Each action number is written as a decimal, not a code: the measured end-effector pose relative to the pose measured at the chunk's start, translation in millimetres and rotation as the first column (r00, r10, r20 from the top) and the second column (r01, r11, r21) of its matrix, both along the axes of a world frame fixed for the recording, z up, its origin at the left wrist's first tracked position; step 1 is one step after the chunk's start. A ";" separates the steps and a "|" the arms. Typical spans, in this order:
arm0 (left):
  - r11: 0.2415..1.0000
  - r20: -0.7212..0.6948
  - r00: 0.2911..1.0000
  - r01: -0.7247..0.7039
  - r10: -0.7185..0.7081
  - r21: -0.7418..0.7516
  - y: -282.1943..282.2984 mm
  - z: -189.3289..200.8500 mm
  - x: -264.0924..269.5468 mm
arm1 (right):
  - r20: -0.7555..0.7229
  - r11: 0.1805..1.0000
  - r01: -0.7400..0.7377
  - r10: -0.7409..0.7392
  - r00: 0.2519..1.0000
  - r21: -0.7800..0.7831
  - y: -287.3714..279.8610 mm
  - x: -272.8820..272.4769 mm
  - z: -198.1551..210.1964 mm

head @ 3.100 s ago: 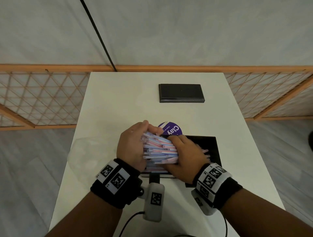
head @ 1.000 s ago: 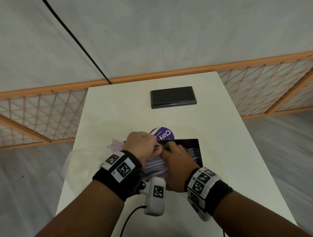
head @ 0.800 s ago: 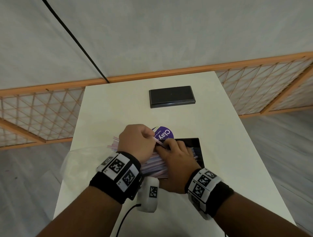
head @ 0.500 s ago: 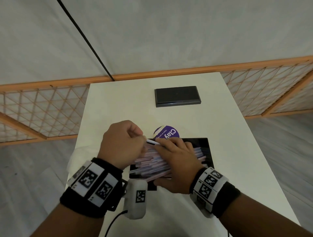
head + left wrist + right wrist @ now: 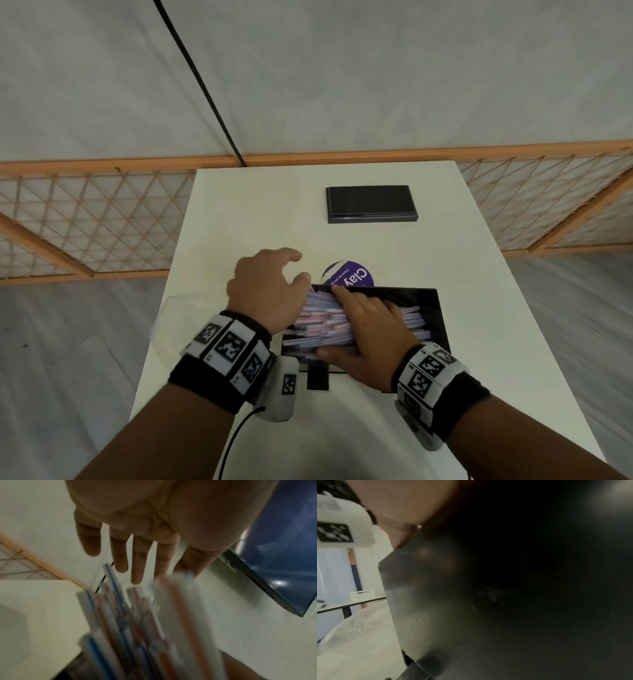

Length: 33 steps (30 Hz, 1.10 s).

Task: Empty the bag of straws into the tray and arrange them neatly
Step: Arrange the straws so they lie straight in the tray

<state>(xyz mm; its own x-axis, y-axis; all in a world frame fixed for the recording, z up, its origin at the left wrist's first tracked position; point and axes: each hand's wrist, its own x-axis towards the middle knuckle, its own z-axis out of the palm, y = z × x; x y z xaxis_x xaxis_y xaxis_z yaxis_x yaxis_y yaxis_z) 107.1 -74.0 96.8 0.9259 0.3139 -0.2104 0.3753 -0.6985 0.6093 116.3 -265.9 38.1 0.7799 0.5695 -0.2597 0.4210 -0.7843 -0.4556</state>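
A pile of pink, blue and white striped straws (image 5: 322, 320) lies crosswise in the black tray (image 5: 435, 318) near the table's front. My right hand (image 5: 366, 325) lies flat on top of the pile, index finger reaching the far edge and thumb against the near side. At the pile's left ends is my left hand (image 5: 274, 284), fingers spread and straight, holding nothing. In the left wrist view that open hand (image 5: 137, 550) hovers over the blurred straw ends (image 5: 130, 615). The empty clear bag (image 5: 171, 318) lies at the table's left edge. The right wrist view is mostly dark.
A purple round "Clay" label (image 5: 349, 277) lies just behind the tray. Farther back on the white table (image 5: 479, 394) sits a black rectangular box (image 5: 371, 204). An orange lattice fence (image 5: 89, 219) runs behind and beside the table. A cable (image 5: 236, 442) hangs from my left wrist.
My left hand, earlier curled and pinching at the straws, has opened and now sits at the pile's left ends. The right hand stays on the pile.
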 end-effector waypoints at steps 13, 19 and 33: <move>0.987 0.135 0.987 -0.101 0.084 0.128 -6.6 10.3 -1.7 | 0.019 1.000 -0.011 0.011 1.000 -0.024 -2.4 0.5 -5.1; 0.993 0.320 0.943 -0.108 0.088 0.047 -2.8 41.6 -13.1 | -0.003 1.000 0.006 -0.006 1.000 -0.017 -1.6 2.6 -4.7; 0.986 0.610 0.777 -0.161 0.156 -0.047 20.3 61.9 -25.5 | -0.245 0.972 0.153 -0.107 0.964 0.178 -16.5 17.8 11.8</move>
<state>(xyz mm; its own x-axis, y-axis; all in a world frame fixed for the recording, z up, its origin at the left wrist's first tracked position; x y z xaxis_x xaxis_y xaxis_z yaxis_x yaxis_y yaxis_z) 81.6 -53.7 158.7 0.7969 0.4666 0.3838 0.0330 -0.6679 0.7435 134.1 -282.4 49.9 0.7815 0.5247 -0.3375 0.1859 -0.7122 -0.6769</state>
